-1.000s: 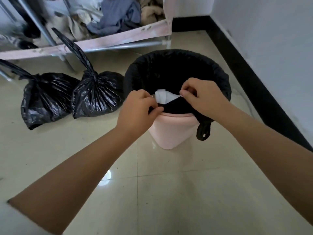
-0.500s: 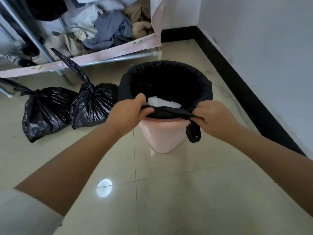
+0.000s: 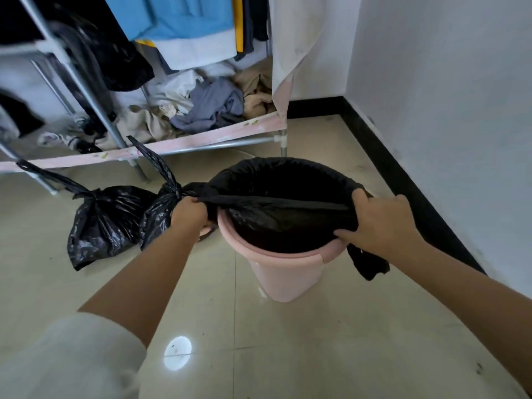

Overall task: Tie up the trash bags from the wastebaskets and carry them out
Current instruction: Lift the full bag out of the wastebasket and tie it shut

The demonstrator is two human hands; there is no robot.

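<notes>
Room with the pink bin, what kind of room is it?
Probably a bedroom or laundry corner at home: a metal clothes rack with hanging shirts, a heap of clothes beneath, and a pink wastebasket on a tiled floor.

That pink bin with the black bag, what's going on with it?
A person is taking the black liner off the pink wastebasket. The left hand grips the liner's edge at one side of the rim and the right hand grips it at the other, so the near edge is stretched tight between them, off the near rim. Two tied trash bags sit on the floor beside it.
</notes>
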